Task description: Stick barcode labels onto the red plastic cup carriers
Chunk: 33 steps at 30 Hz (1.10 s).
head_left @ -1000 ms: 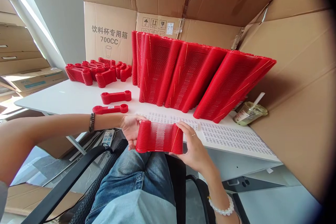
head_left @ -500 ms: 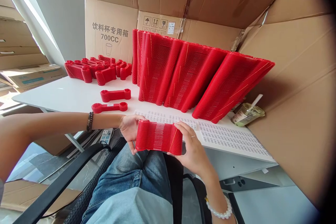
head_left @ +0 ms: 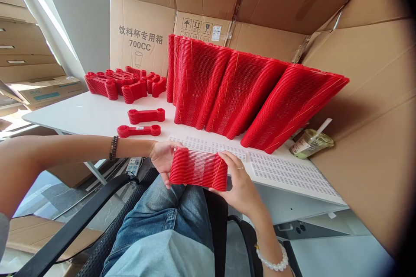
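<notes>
Almost nothing has moved since the earlier frame beyond a slight shift of view; the ribbed red stack point(head_left: 199, 169) remains held above the lap point(head_left: 159, 210), before the edge of the white table point(head_left: 81, 114). Support at both ends presumably keeps its thin layers aligned; printed sheets point(head_left: 289, 171) lie within easy reach; left hand point(head_left: 163, 157) is partly curled, gripping the left end; right hand point(head_left: 241, 184) is half open, fingers and thumb clasping the right end.

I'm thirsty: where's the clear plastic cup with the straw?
The clear plastic cup is at the head view's right, beside the brown cardboard wall, behind the nearest printed white sheet.
</notes>
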{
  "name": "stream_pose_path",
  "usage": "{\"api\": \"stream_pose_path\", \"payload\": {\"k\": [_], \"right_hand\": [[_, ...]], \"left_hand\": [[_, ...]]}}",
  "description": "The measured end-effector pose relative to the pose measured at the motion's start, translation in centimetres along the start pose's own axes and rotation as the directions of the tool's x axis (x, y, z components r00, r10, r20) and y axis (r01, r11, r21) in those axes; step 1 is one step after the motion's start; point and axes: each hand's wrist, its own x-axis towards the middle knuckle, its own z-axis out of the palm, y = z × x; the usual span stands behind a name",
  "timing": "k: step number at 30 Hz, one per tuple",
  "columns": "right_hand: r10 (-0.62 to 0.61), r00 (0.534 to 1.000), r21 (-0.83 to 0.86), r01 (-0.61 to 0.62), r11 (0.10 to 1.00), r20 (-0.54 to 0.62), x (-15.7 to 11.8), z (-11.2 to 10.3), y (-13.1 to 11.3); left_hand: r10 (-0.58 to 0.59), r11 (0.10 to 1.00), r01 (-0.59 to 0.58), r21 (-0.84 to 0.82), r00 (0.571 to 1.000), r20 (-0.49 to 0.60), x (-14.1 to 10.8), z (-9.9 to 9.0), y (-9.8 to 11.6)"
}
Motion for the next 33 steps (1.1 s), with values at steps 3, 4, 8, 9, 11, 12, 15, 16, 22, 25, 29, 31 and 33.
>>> {"api": "stream_pose_path", "payload": {"k": [3,4,8,9,11,12,15,16,22,25,29,31,33], "right_hand": [[-0.073,0.996,-0.094,0.068,0.993,-0.057,0.1,0.0,-0.2],[-0.105,0.991,-0.13,0.095,0.987,-0.077,0.2,-0.1,-0.3],[-0.24,0.958,-0.266,0.192,0.945,-0.16,1.1,-0.1,-0.8],[-0.271,0.945,-0.296,0.211,0.932,-0.18,1.4,-0.1,-0.9],[-0.322,0.923,-0.337,0.241,0.91,-0.212,2.2,0.0,-1.1],[-0.337,0.915,-0.34,0.252,0.906,-0.22,2.7,0.1,-1.2],[-0.301,0.933,-0.238,0.252,0.938,-0.196,4.3,0.3,-1.6],[-0.269,0.95,-0.172,0.242,0.955,-0.161,4.8,0.3,-1.8],[-0.269,0.961,0.029,0.268,0.963,0.055,8.7,1.9,-3.3],[-0.375,0.926,-0.034,0.376,0.926,0.038,10.6,3.5,-4.2],[-0.497,0.867,-0.108,0.49,0.865,-0.04,12.5,5.4,-5.3],[-0.503,0.86,-0.1,0.495,0.863,-0.082,13.2,6.0,-5.6],[-0.478,0.868,-0.081,0.471,0.878,-0.136,13.7,6.4,-5.6]], "left_hand": [[-0.025,0.992,0.041,-0.116,0.99,0.136,-0.2,-1.8,1.0],[-0.026,0.993,0.047,-0.112,0.984,0.178,-0.2,-2.3,1.1],[-0.012,0.997,0.026,-0.078,0.984,0.178,-0.8,-3.8,1.6],[0.0,0.997,0.011,-0.08,0.99,0.142,-1.3,-4.0,1.8],[0.027,0.996,-0.021,-0.084,0.997,0.07,-2.5,-4.2,1.9],[0.043,0.996,-0.04,-0.084,0.998,0.041,-3.2,-4.2,1.8],[0.09,0.994,-0.089,-0.068,0.996,0.019,-5.4,-3.8,0.7],[0.095,0.993,-0.093,-0.071,0.995,0.031,-6.2,-3.6,0.1],[0.097,0.974,-0.073,-0.213,0.99,0.104,-10.1,-3.5,-4.2],[0.116,0.948,-0.111,-0.299,0.993,-0.001,-11.7,-4.3,-5.6],[0.183,0.916,-0.245,-0.319,0.96,-0.212,-13.4,-5.4,-6.8],[0.27,0.89,-0.364,-0.275,0.906,-0.327,-14.0,-5.4,-7.3],[0.428,0.839,-0.527,-0.135,0.793,-0.434,-14.3,-4.9,-7.8]]}}
